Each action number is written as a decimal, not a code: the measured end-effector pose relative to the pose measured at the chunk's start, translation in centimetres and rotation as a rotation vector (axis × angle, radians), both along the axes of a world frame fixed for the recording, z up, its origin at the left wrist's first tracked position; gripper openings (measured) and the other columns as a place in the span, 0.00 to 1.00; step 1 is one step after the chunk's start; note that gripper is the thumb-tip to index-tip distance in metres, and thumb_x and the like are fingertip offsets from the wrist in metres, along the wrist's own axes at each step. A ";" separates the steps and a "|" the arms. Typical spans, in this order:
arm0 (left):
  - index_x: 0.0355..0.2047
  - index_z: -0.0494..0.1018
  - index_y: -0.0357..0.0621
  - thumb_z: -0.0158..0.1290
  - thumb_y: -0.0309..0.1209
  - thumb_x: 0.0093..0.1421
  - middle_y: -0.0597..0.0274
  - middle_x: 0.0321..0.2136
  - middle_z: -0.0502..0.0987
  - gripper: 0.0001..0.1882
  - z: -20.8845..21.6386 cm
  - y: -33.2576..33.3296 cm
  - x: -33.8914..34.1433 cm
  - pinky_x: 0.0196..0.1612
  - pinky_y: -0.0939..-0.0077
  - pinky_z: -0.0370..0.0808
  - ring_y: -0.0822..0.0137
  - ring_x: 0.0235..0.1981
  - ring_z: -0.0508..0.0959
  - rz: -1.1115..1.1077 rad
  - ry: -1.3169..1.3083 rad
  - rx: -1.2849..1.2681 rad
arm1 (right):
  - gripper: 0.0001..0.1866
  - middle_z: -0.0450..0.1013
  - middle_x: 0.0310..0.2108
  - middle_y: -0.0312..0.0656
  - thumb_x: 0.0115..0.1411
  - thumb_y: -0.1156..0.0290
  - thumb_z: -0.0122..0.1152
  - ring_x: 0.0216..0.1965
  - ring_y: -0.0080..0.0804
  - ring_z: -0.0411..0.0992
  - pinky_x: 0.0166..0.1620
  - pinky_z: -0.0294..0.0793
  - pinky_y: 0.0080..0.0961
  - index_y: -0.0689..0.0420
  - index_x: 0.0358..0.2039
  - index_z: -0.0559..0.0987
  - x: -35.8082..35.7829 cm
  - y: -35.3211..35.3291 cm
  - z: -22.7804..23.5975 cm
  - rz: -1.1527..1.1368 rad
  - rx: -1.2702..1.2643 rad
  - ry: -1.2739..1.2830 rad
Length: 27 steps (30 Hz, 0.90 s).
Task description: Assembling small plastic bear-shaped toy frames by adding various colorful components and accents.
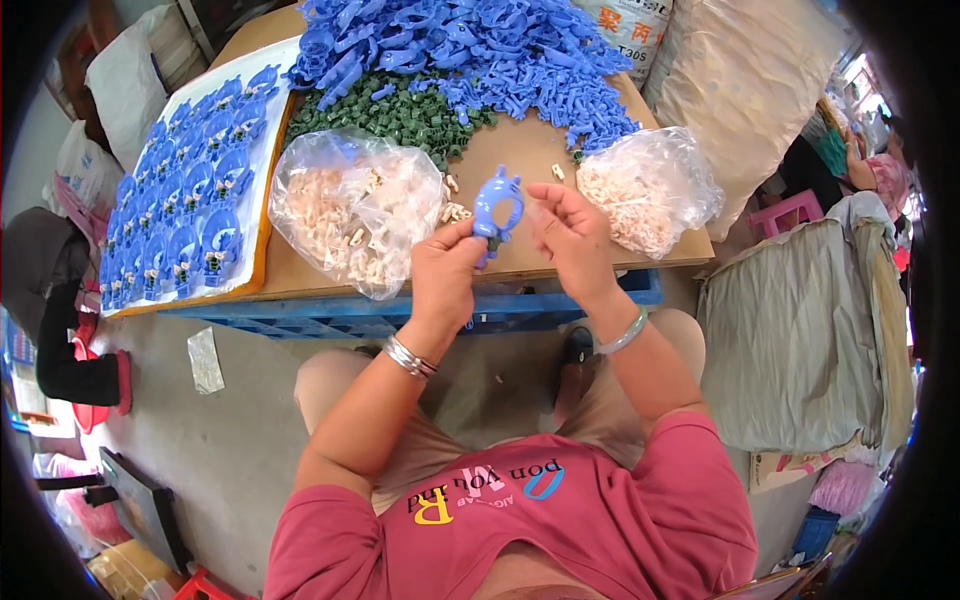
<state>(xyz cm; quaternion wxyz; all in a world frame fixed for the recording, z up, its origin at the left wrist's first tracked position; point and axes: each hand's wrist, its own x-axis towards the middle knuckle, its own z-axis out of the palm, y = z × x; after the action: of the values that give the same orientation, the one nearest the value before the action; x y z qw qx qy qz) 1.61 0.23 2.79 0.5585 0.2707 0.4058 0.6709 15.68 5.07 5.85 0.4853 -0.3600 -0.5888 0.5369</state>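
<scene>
My left hand [443,275] grips a blue plastic ring-shaped part [497,205] by its lower end and holds it upright over the front edge of the brown board [510,155]. My right hand [570,238] is just to the right of the part, thumb and fingers pinched together near its rim; whether a small piece sits between them I cannot tell. A clear bag of small beige pieces [350,210] lies left of my hands, and a second such bag [645,190] lies to the right.
A heap of blue parts [470,50] and a pile of green pieces [400,115] fill the back of the board. A white tray [262,170] at the left holds rows of assembled blue parts [185,210]. A blue pallet [330,315] lies underneath. Big sacks [800,320] stand at the right.
</scene>
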 end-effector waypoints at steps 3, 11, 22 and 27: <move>0.37 0.71 0.31 0.47 0.18 0.47 0.62 0.25 0.73 0.14 0.8 0.1 -1.1 0.25 0.80 0.67 0.71 0.22 0.71 -0.032 -0.249 -0.088 | 0.07 0.71 0.24 0.36 0.52 0.76 0.54 0.25 0.19 0.67 0.29 0.67 0.16 0.63 0.32 0.75 1.3 2.7 0.4 -0.281 0.264 -0.265; 0.35 0.67 0.32 0.47 0.20 0.48 0.56 0.27 0.72 0.12 0.1 0.7 -2.0 0.24 0.75 0.69 0.64 0.23 0.73 -0.198 -0.530 -0.099 | 0.06 0.74 0.29 0.42 0.47 0.70 0.52 0.31 0.40 0.72 0.33 0.68 0.36 0.51 0.24 0.78 3.9 12.9 1.8 -0.332 0.868 -1.247; 0.40 0.65 0.37 0.47 0.24 0.49 0.56 0.28 0.72 0.15 -0.7 0.9 -2.6 0.27 0.72 0.70 0.61 0.27 0.73 -0.247 -0.638 -0.059 | 0.11 0.72 0.35 0.48 0.47 0.75 0.51 0.39 0.45 0.71 0.40 0.71 0.32 0.54 0.32 0.78 3.1 17.3 0.1 -0.007 0.610 -1.500; 0.40 0.65 0.36 0.47 0.24 0.50 0.54 0.30 0.73 0.15 -0.3 0.8 -2.4 0.34 0.66 0.73 0.58 0.30 0.74 -0.211 -0.582 -0.069 | 0.11 0.72 0.32 0.50 0.43 0.80 0.54 0.35 0.46 0.70 0.38 0.69 0.33 0.59 0.30 0.77 2.8 17.3 0.5 -0.036 0.820 -1.448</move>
<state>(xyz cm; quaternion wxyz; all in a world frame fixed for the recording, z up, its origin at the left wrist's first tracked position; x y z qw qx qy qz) -0.81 1.01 2.47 0.7267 0.0885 0.2210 0.6444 18.46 22.41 6.36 0.0878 -0.4202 -0.8985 -0.0922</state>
